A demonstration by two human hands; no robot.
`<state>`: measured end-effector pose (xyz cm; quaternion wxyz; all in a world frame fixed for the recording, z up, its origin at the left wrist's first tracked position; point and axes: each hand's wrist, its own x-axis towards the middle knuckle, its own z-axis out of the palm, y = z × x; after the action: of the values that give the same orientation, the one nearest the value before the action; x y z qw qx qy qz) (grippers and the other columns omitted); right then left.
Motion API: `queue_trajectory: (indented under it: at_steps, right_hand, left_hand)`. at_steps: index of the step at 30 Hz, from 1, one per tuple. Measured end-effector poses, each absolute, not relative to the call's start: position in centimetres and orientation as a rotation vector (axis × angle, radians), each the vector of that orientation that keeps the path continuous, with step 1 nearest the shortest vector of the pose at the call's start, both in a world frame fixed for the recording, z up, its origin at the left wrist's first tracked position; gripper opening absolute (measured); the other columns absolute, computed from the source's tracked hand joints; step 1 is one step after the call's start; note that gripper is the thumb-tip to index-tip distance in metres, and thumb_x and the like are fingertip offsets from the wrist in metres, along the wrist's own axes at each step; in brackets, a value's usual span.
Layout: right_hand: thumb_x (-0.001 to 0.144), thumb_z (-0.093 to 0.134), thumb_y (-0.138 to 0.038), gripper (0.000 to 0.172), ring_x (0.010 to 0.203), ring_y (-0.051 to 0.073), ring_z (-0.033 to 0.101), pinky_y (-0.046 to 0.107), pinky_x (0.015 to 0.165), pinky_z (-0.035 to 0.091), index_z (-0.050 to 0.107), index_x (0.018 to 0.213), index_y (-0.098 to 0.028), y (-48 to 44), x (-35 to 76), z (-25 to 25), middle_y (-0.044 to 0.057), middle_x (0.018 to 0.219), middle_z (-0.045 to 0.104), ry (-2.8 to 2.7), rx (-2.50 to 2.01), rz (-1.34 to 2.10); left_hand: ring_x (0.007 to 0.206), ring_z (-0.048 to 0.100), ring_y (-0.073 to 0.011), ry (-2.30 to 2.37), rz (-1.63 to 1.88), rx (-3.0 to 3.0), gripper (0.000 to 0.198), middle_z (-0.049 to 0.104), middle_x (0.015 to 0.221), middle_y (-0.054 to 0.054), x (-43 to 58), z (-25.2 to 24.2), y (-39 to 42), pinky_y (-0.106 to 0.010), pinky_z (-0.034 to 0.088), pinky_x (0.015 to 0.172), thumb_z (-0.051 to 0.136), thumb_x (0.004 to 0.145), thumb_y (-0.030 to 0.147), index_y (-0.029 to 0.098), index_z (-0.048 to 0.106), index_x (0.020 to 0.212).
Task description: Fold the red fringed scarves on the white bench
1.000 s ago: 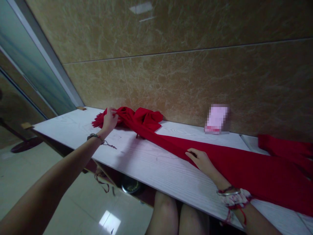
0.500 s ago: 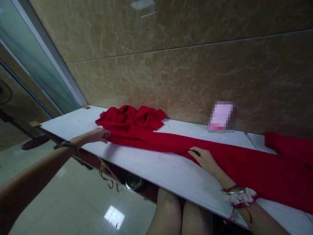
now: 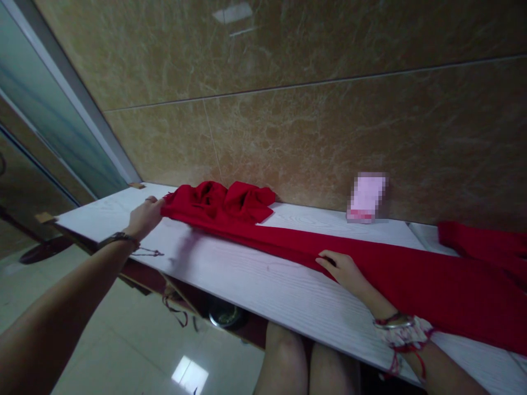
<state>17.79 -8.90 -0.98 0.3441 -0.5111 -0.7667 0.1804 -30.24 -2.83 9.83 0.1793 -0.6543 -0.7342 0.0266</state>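
Observation:
A long red scarf (image 3: 395,274) runs along the white table (image 3: 230,274), spread flat on the right and bunched in loose folds toward the left, where a bit of fringe shows. My left hand (image 3: 144,218) is closed on the scarf at its left end, lifting that edge slightly off the table. Farther right, my right hand (image 3: 343,269) pinches the scarf's near edge between thumb and fingers, its wrist resting over the cloth. The left fingertips are partly hidden by the hand itself.
Against the marbled tile wall (image 3: 263,137) leans a blurred pink object (image 3: 367,197). More red cloth (image 3: 481,238) lies at the right. Under the table are a round metal bowl (image 3: 225,315) and my knees. A dark round stand base (image 3: 47,249) is on the floor.
My left hand has moved up and leftward and closed on the scarf, drawing its near edge out and raising it. My right hand stays in place on the cloth.

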Motion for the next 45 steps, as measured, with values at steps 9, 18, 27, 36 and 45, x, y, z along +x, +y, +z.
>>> queue_trajectory:
  at_steps: [9,18,27,36,45]
  right_hand:
    - [0.073,0.055,-0.021,0.021,0.084,0.019,0.061,0.033,0.077,0.048,0.066,0.090,-0.018,-9.5,17.7,-1.2,0.007,0.089,0.067,-2.138,-1.212,0.411]
    - [0.073,0.048,-0.009,0.033,0.092,0.019,0.055,0.036,0.084,0.046,0.063,0.101,-0.018,-10.2,16.3,-0.6,0.008,0.095,0.062,-2.326,-1.060,0.365]
    - [0.080,0.040,-0.008,0.038,0.103,0.018,0.051,0.036,0.092,0.042,0.063,0.106,-0.022,-10.6,16.4,-0.9,0.008,0.106,0.058,-2.418,-0.934,0.390]
    - [0.084,0.038,-0.013,0.036,0.109,0.016,0.052,0.035,0.096,0.042,0.061,0.110,-0.023,-10.9,16.9,-1.2,0.005,0.112,0.062,-2.387,-0.975,0.511]
    - [0.083,0.042,-0.014,0.035,0.113,0.016,0.049,0.036,0.098,0.040,0.060,0.111,-0.025,-11.2,17.0,-0.7,0.002,0.116,0.060,-2.458,-0.928,0.549]
  left_hand:
    - [0.105,0.048,-0.0317,-1.983,0.305,-2.081,0.073,0.045,0.116,-0.024,-29.5,7.4,-1.3,-0.033,0.038,0.081,0.059,0.065,0.012,0.002,0.027,0.130]
    - [0.127,0.027,-0.0234,-1.084,0.159,-2.786,0.054,0.033,0.138,-0.011,-18.8,7.3,0.8,-0.035,0.028,0.097,0.047,0.079,0.023,0.021,0.034,0.131]
    - [0.095,0.055,-0.0190,-0.717,0.254,-2.893,0.047,0.064,0.099,-0.006,-13.3,6.7,0.4,-0.027,0.037,0.088,0.058,0.063,0.010,0.016,0.056,0.110]
    - [0.071,0.057,-0.0154,-0.701,0.296,-2.715,0.015,0.063,0.081,-0.005,-18.5,4.7,-5.5,-0.028,0.039,0.071,0.049,0.076,0.008,0.016,0.059,0.085]
    - [0.083,0.057,-0.0174,-0.671,0.190,-2.728,0.018,0.061,0.094,-0.007,-18.4,3.6,-6.9,-0.030,0.036,0.079,0.051,0.078,0.011,0.016,0.057,0.095]
